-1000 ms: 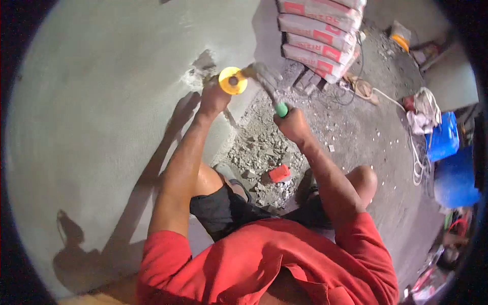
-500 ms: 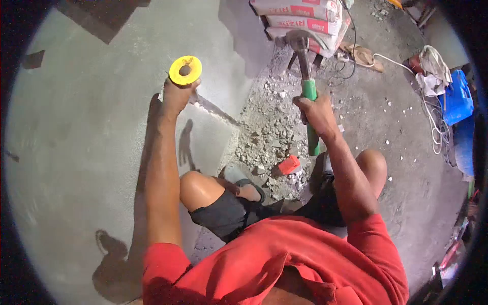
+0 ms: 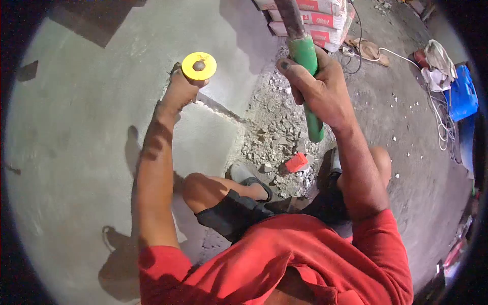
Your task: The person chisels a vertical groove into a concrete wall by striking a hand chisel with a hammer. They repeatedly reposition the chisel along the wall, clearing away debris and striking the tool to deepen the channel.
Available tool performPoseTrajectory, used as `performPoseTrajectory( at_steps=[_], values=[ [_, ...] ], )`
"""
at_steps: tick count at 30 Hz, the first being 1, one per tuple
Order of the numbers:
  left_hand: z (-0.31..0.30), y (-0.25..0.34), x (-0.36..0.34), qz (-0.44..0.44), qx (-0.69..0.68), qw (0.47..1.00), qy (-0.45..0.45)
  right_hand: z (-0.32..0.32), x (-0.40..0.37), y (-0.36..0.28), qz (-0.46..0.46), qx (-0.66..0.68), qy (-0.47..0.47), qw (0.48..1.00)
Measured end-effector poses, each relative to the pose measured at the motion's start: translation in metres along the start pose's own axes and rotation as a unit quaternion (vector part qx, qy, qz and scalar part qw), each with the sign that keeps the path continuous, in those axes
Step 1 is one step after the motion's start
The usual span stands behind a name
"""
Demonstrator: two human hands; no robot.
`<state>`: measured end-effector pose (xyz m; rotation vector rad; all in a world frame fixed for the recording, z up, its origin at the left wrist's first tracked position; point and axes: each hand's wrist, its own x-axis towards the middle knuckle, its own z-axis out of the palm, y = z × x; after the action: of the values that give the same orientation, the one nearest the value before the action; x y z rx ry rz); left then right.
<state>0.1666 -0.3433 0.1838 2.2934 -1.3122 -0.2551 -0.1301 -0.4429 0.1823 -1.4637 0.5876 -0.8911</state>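
Observation:
My left hand [image 3: 180, 91] is wrapped round a chisel just under its round yellow guard [image 3: 208, 60]; the struck end shows in the guard's centre. The chisel's tip is hidden below my hand, at a groove [image 3: 219, 108] cut in the smooth grey concrete. Raised at the upper right, my right hand [image 3: 325, 91] grips the green handle of a hammer [image 3: 303, 53]. Its metal shaft runs up past the top edge, and the hammer's head is out of view.
Broken rubble [image 3: 274, 117] lies between the slab and my feet, with a red block [image 3: 296, 162] on it. Stacked cement bags [image 3: 325, 21] stand at the top. Sandals [image 3: 370, 51], a white cable [image 3: 401, 57] and a blue container [image 3: 461, 94] are at the right.
The hammer and my right hand have come up closer to the camera, and the hammer's head has left the view. My left hand still holds the chisel; the view has shifted slightly.

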Motion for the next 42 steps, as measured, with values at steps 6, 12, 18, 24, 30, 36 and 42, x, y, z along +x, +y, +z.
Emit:
performPoseTrajectory(
  at_steps=[6, 12, 18, 24, 30, 36, 42],
  values=[
    [0.006, -0.019, 0.014, 0.226, 0.139, 0.963, 0.044, 0.049, 0.022, 0.091, -0.041, -0.153, -0.008, 0.987],
    [0.003, -0.027, 0.021, 0.081, 0.071, 0.992, 0.064, 0.022, 0.048, 0.019, -0.060, -0.203, -0.020, 0.977],
    [-0.032, -0.050, 0.004, 0.038, -0.074, 0.995, 0.045, 0.034, 0.064, -0.053, -0.262, -0.122, 0.117, 0.950],
    [-0.014, -0.063, 0.008, -0.028, -0.033, 0.997, 0.060, 0.074, 0.063, 0.061, -0.105, -0.326, -0.119, 0.932],
    [-0.019, -0.051, 0.001, -0.008, -0.018, 0.998, 0.056, 0.050, 0.066, -0.048, -0.241, -0.200, -0.001, 0.950],
    [-0.023, -0.057, 0.006, 0.018, -0.085, 0.996, 0.030, 0.074, 0.068, 0.023, -0.127, -0.318, -0.101, 0.934],
    [-0.025, -0.064, 0.006, 0.065, -0.129, 0.989, 0.035, 0.037, 0.069, 0.006, -0.112, -0.299, -0.055, 0.946]
  ],
)
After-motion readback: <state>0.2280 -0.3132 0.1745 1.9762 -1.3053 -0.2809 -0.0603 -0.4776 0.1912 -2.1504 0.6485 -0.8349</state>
